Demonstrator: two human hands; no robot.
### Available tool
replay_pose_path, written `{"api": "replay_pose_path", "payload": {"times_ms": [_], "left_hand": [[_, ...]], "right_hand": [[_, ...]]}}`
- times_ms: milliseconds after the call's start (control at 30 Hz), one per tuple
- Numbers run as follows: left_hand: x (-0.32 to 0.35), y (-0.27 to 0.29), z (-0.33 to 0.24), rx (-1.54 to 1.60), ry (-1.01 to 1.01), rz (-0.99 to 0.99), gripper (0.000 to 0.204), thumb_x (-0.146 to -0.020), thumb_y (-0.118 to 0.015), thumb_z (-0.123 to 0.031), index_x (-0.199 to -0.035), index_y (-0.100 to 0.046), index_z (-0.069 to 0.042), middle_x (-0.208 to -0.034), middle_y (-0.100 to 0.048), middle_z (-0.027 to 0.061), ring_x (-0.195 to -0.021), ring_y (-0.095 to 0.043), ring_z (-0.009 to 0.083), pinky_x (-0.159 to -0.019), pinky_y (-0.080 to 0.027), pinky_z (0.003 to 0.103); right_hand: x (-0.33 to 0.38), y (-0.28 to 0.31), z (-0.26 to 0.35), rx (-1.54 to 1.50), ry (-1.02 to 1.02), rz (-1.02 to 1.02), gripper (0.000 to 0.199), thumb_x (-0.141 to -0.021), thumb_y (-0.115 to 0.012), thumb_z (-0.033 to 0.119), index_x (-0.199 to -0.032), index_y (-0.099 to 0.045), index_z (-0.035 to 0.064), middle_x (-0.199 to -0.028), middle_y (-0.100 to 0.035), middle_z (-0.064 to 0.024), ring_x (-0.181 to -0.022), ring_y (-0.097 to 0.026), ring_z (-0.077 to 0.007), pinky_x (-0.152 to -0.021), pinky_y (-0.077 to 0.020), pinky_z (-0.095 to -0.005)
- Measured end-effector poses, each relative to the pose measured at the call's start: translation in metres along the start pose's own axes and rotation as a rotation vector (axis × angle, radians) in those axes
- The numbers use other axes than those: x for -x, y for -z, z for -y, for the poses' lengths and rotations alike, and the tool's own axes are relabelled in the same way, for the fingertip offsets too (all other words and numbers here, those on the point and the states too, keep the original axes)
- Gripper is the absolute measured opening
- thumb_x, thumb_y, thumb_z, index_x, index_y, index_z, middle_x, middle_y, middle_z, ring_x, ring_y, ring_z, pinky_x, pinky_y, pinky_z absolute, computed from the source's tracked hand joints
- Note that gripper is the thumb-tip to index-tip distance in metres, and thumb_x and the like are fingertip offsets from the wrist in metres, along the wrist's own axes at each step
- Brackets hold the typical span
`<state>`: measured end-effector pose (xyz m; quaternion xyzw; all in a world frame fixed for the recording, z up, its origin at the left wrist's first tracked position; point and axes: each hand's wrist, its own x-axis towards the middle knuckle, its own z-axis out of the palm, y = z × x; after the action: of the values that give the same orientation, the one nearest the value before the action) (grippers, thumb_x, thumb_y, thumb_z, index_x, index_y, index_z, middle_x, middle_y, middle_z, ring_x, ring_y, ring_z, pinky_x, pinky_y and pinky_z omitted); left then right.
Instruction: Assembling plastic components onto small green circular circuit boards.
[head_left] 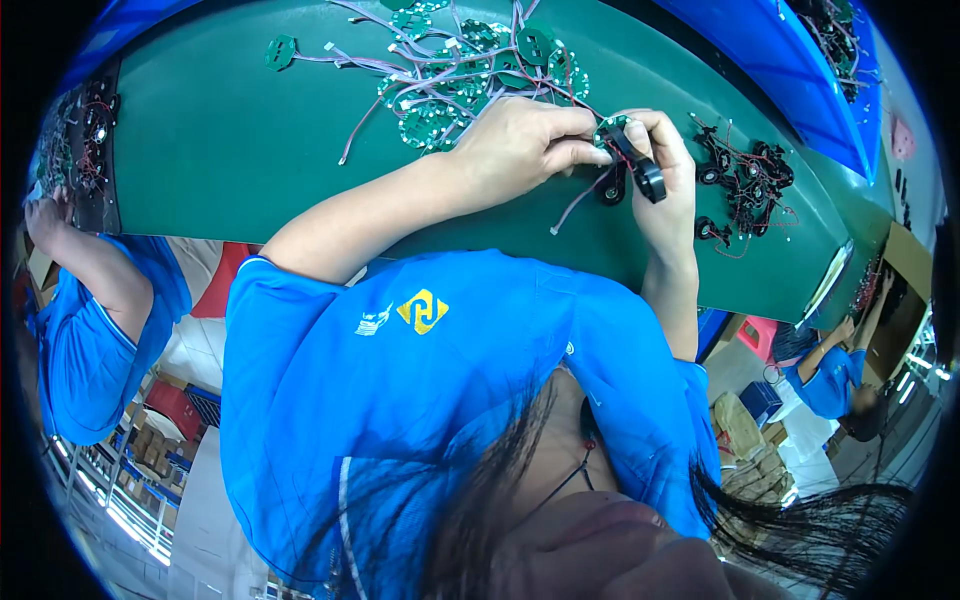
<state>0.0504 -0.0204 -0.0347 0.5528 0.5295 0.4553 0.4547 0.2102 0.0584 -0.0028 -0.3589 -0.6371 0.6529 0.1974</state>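
My right hand is closed round a small black plastic part with a round, wheel-like end. A green circuit board sits against that part, between my hands. The fingers of my left hand pinch at the board's edge; whether a wire is between them is too small to tell. A grey-violet cable with a white plug dangles below the held part. Just under it another black round part shows, partly hidden by my right hand.
Beyond my left hand lies a tangled pile of round green circuit boards with cables. Several black wheeled assemblies with red wires rest to the right on the green table. Blue bins line the far right edge. Co-workers sit at both sides.
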Motion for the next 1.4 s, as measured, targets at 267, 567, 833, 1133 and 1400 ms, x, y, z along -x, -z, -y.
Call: {"api": "replay_pose_path", "payload": {"times_ms": [267, 567, 833, 1133, 1400], "left_hand": [[-0.004, 0.029, -0.019, 0.478, 0.314, 0.364, 0.021, -0.091, -0.057, -0.017, -0.074, -0.06, -0.005, -0.053, -0.049, 0.0008, -0.044, -0.039, 0.0055, -0.042, -0.029, 0.018], [-0.009, 0.034, -0.008, 0.86, 0.341, 0.245, 0.025, -0.093, -0.055, -0.026, -0.081, -0.057, -0.004, -0.056, -0.046, -0.001, -0.041, -0.037, 0.0043, -0.038, -0.026, 0.016], [-0.009, 0.027, -0.005, 0.943, 0.369, 0.113, 0.019, -0.093, -0.055, -0.02, -0.089, -0.056, -0.001, -0.058, -0.048, 0.0003, -0.039, -0.036, 0.0036, -0.036, -0.024, 0.014], [-0.008, 0.016, -0.002, 0.969, 0.438, 0.071, 0.02, -0.094, -0.053, -0.02, -0.09, -0.057, 0.0, -0.057, -0.046, 0.0002, -0.037, -0.035, 0.0037, -0.035, -0.024, 0.015], [-0.005, 0.011, -0.006, 0.946, 0.437, 0.041, 0.024, -0.094, -0.053, -0.023, -0.087, -0.058, 0.0, -0.055, -0.045, -0.0007, -0.037, -0.035, 0.0037, -0.035, -0.024, 0.015]], "right_hand": [[0.002, 0.013, 0.016, 0.115, -0.058, 0.184, 0.014, -0.093, -0.05, 0.013, -0.093, -0.058, 0.0012, -0.074, -0.052, 0.0003, -0.057, -0.043, -0.0081, -0.054, -0.0348, -0.0197], [0.01, 0.043, 0.025, 0.058, -0.105, 0.136, 0.01, -0.089, -0.057, 0.012, -0.093, -0.061, 0.0022, -0.072, -0.051, 0.0016, -0.058, -0.041, -0.008, -0.052, -0.0321, -0.021], [0.018, 0.072, 0.012, 0.676, 0.258, 0.123, 0.012, -0.087, -0.06, 0.007, -0.094, -0.06, -0.002, -0.07, -0.055, -0.0007, -0.059, -0.047, -0.0092, -0.054, -0.0348, -0.0184], [0.019, 0.03, 0.031, -0.075, -0.065, -0.127, 0.007, -0.083, -0.062, 0.0, -0.09, -0.061, -0.002, -0.076, -0.058, -0.0047, -0.068, -0.054, -0.0112, -0.063, -0.0433, -0.0192], [-0.008, -0.004, 0.011, 0.065, 0.37, -0.243, 0.006, -0.08, -0.066, 0.0, -0.083, -0.06, 0.0005, -0.078, -0.056, -0.0031, -0.067, -0.051, -0.0095, -0.06, -0.0417, -0.0182]]}}
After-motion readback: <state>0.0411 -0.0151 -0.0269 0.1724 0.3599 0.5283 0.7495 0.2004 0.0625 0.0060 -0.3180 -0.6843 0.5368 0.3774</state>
